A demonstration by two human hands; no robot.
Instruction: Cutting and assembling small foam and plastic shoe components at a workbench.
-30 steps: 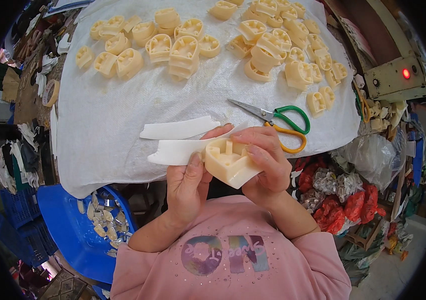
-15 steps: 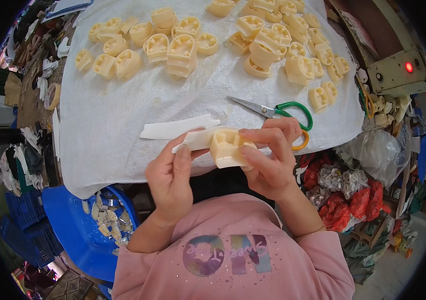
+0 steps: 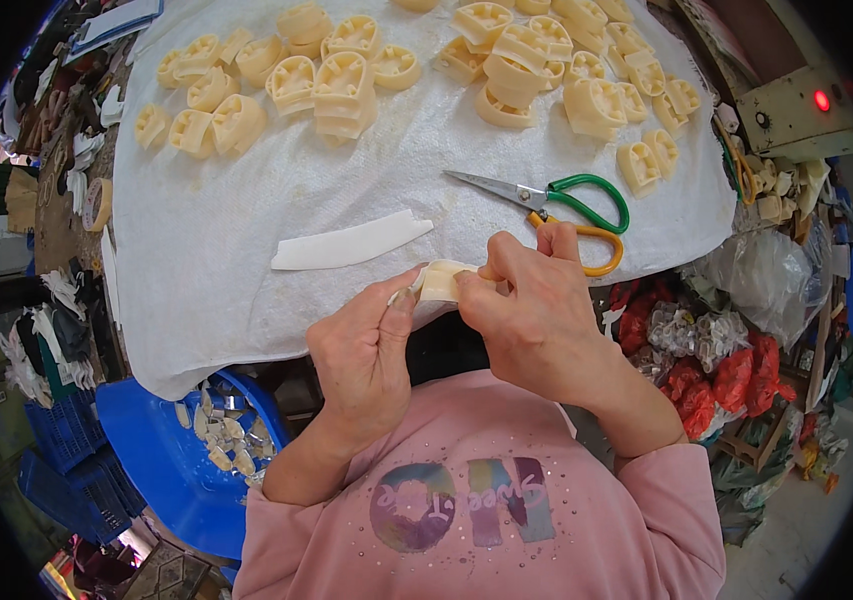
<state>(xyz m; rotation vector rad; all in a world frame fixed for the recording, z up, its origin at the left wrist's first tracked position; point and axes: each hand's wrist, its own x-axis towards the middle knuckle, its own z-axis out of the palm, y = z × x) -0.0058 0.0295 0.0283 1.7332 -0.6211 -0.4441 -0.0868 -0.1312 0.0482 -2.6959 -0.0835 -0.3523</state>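
Note:
Close to my body, at the table's front edge, both hands hold one cream-coloured, heel-shaped moulded piece (image 3: 438, 284). My left hand (image 3: 361, 345) pinches a white strip against the piece's left side; most of that strip is hidden by fingers. From the right, my right hand (image 3: 541, 320) grips the piece with bent fingers, its back turned toward me. Another white strip (image 3: 351, 241) lies flat on the cloth beyond my left hand. Scissors (image 3: 531, 198) with one green and one yellow handle loop rest just beyond my right hand, blades pointing left.
Several similar cream pieces (image 3: 344, 95) stand in groups across the far part of the white cloth (image 3: 206, 260). A blue tub (image 3: 161, 470) with small scraps is at the lower left. Red plastic bags (image 3: 736, 385) sit at the right, below a metal box (image 3: 796, 120) with a red light.
My right hand has rolled over the cream piece, turning it so its hollow side no longer shows. My left hand has moved right, and the held strip now sits closer against the piece.

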